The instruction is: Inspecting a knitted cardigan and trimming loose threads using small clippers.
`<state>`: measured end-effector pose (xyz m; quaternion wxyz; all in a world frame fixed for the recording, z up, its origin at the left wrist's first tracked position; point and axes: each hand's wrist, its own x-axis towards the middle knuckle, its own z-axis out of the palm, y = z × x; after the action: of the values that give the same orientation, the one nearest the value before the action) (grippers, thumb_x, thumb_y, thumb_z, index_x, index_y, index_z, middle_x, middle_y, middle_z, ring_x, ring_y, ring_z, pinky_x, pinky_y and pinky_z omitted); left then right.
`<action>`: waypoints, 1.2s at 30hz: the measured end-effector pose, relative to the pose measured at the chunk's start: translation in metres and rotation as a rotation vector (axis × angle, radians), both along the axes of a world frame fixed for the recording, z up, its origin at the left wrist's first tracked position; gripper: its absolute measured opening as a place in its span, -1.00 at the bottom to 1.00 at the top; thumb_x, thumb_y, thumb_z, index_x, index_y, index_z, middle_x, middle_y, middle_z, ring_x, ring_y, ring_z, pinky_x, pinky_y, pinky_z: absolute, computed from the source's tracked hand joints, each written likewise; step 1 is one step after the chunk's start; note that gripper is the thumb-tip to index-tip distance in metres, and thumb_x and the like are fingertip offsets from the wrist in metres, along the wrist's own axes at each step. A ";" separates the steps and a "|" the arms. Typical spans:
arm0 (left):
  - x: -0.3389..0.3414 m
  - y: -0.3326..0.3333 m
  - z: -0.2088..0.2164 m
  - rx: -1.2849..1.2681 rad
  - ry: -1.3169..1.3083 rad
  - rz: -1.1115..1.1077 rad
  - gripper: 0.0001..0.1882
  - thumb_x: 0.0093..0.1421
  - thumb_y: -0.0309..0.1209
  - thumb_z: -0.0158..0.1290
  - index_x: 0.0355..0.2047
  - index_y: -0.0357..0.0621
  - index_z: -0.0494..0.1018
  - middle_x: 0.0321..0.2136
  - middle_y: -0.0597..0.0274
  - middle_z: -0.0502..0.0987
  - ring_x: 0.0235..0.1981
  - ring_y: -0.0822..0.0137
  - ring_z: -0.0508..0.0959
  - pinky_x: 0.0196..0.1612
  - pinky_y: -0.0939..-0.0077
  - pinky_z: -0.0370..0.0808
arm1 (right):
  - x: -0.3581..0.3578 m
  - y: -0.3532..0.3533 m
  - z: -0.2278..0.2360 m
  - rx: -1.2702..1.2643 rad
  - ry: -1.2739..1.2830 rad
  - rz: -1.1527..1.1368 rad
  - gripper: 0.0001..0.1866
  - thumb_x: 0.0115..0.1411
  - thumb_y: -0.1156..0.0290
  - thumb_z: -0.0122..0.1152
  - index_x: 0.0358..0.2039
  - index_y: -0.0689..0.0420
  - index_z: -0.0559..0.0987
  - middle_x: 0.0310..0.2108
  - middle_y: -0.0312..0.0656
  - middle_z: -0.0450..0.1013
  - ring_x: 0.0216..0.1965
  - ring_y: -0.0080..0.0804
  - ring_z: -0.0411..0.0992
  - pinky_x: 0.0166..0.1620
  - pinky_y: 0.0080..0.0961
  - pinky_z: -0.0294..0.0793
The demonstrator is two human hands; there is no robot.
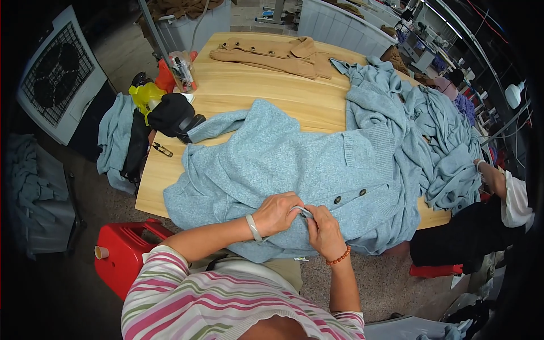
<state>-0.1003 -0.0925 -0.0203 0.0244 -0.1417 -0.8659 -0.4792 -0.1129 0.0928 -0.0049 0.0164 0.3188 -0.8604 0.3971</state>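
Observation:
A light blue-grey knit cardigan [266,153] with dark buttons lies spread over the near part of the wooden table. At its near edge, my left hand [279,212] pinches a small fold of the cardigan. Right beside it, fingertips nearly touching, my right hand [326,232] is closed on the same fold, where a small dark spot shows between the fingers. I cannot make out that spot. Two dark buttons [350,196] sit on the front to the right of my hands. Small thread snips [162,149] lie at the table's left edge.
More blue-grey knitwear [436,136] is heaped on the right, by another person's arm [493,178]. A folded tan cardigan [272,55] lies at the far side. A black cap [173,116] rests at the left edge, above a red plastic stool [122,260]. A fan unit [59,73] stands left.

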 end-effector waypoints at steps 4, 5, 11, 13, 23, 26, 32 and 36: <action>0.000 0.000 0.000 0.003 0.042 -0.003 -0.90 0.09 -0.53 0.02 -0.35 -0.24 0.45 -0.41 0.00 0.46 -0.37 -0.09 0.50 -0.35 0.16 0.43 | 0.002 -0.003 -0.008 -0.067 0.044 -0.048 -0.69 0.05 0.72 0.05 -0.15 0.25 0.49 -0.43 -0.01 0.39 -0.42 -0.09 0.40 -0.35 -0.33 0.39; 0.000 -0.001 0.000 0.000 0.067 -0.013 -0.90 0.09 -0.54 0.03 -0.35 -0.24 0.44 -0.42 0.00 0.46 -0.37 -0.08 0.50 -0.35 0.16 0.42 | 0.002 -0.004 -0.009 -0.071 0.035 -0.039 -0.69 0.05 0.72 0.05 -0.15 0.25 0.49 -0.43 -0.01 0.39 -0.42 -0.09 0.40 -0.35 -0.33 0.39; -0.003 -0.004 0.002 -0.007 0.099 -0.095 -0.90 0.06 -0.55 0.04 -0.37 -0.24 0.43 -0.43 0.01 0.45 -0.35 -0.06 0.49 -0.34 0.18 0.43 | -0.001 -0.003 -0.009 -0.157 0.076 -0.068 -0.81 0.02 0.73 0.05 -0.33 0.28 0.54 -0.53 -0.09 0.39 -0.52 -0.24 0.41 -0.44 -0.42 0.39; -0.005 -0.005 0.000 -0.014 0.089 -0.072 -0.89 0.06 -0.54 0.05 -0.36 -0.23 0.43 -0.41 0.00 0.45 -0.33 -0.07 0.49 -0.31 0.19 0.43 | -0.001 -0.002 -0.007 -0.194 -0.024 -0.063 -0.92 0.04 0.64 0.18 -0.40 0.26 0.54 -0.56 -0.12 0.38 -0.59 -0.33 0.38 -0.51 -0.48 0.34; -0.010 -0.010 0.018 -0.252 0.108 0.019 -0.90 0.04 -0.57 0.08 -0.37 -0.23 0.46 -0.42 0.06 0.47 -0.39 0.11 0.49 -0.35 0.34 0.41 | -0.004 0.049 -0.005 0.194 0.074 -0.242 -0.89 0.08 0.39 0.23 -0.37 0.10 0.56 -0.42 -0.15 0.45 -0.44 -0.10 0.46 -0.40 -0.30 0.44; -0.015 0.013 0.028 -0.356 0.289 -0.003 -0.81 -0.01 -0.59 0.09 -0.33 -0.19 0.43 -0.37 0.07 0.39 -0.32 0.01 0.44 -0.27 0.22 0.41 | -0.008 0.073 -0.001 0.197 0.059 -0.273 -0.88 0.09 0.49 0.17 -0.32 0.13 0.58 -0.44 -0.10 0.43 -0.42 -0.07 0.45 -0.37 -0.30 0.43; -0.060 0.091 0.009 -0.560 0.281 -0.060 -0.87 -0.06 -0.53 0.01 -0.43 -0.24 0.44 -0.37 0.00 0.43 -0.29 0.04 0.47 -0.25 0.23 0.44 | -0.008 0.064 -0.003 0.107 0.120 -0.227 -0.86 0.03 0.59 0.17 -0.34 0.20 0.57 -0.48 -0.05 0.44 -0.45 -0.04 0.44 -0.39 -0.27 0.42; -0.066 0.094 -0.006 -0.592 0.256 -0.067 -0.88 -0.08 -0.51 0.03 -0.46 -0.21 0.45 -0.38 -0.01 0.45 -0.28 0.06 0.48 -0.25 0.26 0.45 | -0.009 0.062 -0.008 0.041 0.010 -0.282 -0.88 0.01 0.64 0.20 -0.37 0.26 0.54 -0.55 -0.04 0.39 -0.55 -0.15 0.40 -0.46 -0.36 0.37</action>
<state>-0.1661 0.0015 -0.0261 0.0753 -0.2301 -0.9523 -0.1856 -0.1221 0.1550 -0.0134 0.0696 0.1969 -0.9046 0.3716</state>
